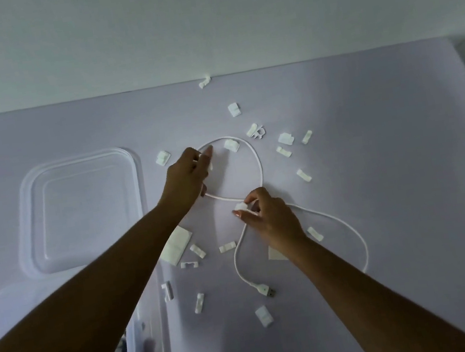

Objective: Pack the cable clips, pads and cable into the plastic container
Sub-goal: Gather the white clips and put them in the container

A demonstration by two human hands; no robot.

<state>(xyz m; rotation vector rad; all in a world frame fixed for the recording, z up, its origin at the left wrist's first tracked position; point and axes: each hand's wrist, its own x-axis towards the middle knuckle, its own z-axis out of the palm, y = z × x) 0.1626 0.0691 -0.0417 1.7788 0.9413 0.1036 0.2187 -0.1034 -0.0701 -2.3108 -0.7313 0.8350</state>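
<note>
Right grip [271,218] pinching clip [240,206] at cable [256,156] crossing, left grip [187,177] clutching white piece [210,166]

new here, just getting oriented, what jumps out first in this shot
The left hand and right hand meet over a looped white cable at centre, the right pinching a clip. More clips lie scattered around it, and a clear lid sits at left.

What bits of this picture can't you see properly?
Head view:
- Plastic container: left forearm covers it, frame edge cuts it, contents blurred.
- Cable: second end lost behind the right forearm.
- Left hand: fingers hide what it holds.
- Pad: half under the right wrist.
- Cable clip in right hand: fingers mostly cover it.
</note>
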